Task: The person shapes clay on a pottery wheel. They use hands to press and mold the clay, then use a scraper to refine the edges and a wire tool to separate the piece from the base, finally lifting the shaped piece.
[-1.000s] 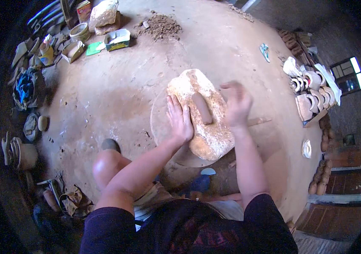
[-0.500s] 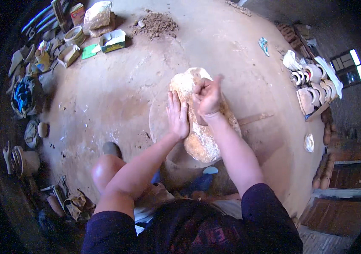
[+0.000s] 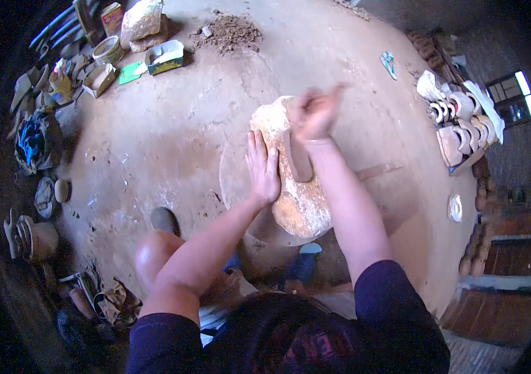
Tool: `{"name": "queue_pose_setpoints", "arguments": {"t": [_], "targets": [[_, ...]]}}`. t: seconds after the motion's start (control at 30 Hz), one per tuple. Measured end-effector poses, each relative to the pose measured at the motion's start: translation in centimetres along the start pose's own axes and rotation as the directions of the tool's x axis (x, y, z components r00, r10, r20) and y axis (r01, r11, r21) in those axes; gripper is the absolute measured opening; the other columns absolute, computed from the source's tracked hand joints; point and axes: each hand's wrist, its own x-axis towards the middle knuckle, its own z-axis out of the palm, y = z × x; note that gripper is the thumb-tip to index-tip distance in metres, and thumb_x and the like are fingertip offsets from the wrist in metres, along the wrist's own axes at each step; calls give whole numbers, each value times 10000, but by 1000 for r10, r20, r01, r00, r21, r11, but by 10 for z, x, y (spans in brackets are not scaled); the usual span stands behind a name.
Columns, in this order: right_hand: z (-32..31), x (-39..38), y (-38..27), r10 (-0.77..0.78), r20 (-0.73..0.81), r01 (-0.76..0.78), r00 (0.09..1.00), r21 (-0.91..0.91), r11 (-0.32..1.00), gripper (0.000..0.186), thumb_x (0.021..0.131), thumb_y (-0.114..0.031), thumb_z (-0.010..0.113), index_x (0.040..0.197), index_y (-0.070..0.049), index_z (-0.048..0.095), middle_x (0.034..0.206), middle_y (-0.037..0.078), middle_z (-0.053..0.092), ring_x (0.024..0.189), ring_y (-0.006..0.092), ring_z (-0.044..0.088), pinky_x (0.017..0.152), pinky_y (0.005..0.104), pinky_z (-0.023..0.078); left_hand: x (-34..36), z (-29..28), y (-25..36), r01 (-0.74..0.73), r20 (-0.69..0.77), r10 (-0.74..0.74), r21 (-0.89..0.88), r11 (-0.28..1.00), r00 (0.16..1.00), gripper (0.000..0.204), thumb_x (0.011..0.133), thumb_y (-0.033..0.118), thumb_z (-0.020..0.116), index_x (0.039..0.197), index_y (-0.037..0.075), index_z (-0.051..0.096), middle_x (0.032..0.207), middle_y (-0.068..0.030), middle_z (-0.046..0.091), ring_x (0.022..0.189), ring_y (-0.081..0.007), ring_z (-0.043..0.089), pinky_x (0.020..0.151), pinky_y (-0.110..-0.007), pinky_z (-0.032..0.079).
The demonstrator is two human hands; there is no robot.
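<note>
My right grip (image 3: 316,117) has moved up and to the right in the last half second, baring more of the brown clay strip (image 3: 298,161) that lies lengthwise along the middle of a pale, orange-stained slab (image 3: 303,217). Motion blurs that grip over the slab's far right edge; whether its fingers are closed, I cannot tell. My left grip (image 3: 263,167) rests flat, fingers extended, along the slab's left edge. The clay looks matte and thick, its near end blunt. Reddish lettering marks my dark shirt (image 3: 278,324); on the floor's far left side stands a printed carton (image 3: 112,19), its print too small to read.
</note>
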Motion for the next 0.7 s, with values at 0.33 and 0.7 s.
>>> {"name": "queue_pose_setpoints", "arguments": {"t": [0.33,0.7], "targets": [[-4,-21,28,140,48,-132,989,-141,981,823,942,-875,339,694,-120,551,543,0,459,413,112,302,405,276,228,2,5,-12,-59,-24,60,29,998,998,771,1105,494,268,1669,15,50,1740,-245,-17,1616,-394,7,1277,-567,68],[0,-70,1,61,20,-60,998,-63,996,854,970,-859,254,671,-98,502,527,-10,373,428,92,264,414,262,228,-2,2,-12,-39,5,39,20,999,999,755,1110,490,263,1673,29,60,1744,-228,-9,1619,-376,17,1275,-580,44]]}}
